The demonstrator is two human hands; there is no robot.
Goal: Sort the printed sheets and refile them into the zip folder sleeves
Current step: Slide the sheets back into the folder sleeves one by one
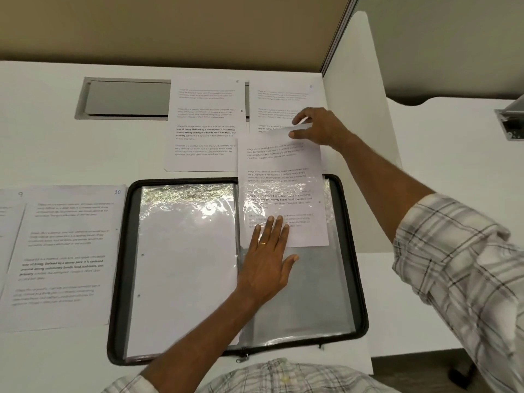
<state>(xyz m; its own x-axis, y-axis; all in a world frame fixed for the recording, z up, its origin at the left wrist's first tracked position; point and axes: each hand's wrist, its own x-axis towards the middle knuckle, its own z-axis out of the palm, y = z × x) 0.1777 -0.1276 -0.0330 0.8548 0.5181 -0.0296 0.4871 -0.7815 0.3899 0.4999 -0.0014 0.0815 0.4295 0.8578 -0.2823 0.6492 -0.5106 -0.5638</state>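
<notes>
On the open zip folder [119, 279], the left hand [269, 259] presses flat, fingers straight, on the right-hand clear sleeve [312, 293], where the printed sheet [283, 171] sits partway in, its top edge past the folder's far rim, pinched between thumb and fingers of the right hand [317, 127].

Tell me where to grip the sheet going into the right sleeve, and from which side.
Pinch the sheet at its top edge, coming from the right, as the right hand does. Its lower part lies inside the sleeve, pressed by the left hand; only the top sticks out.
</notes>
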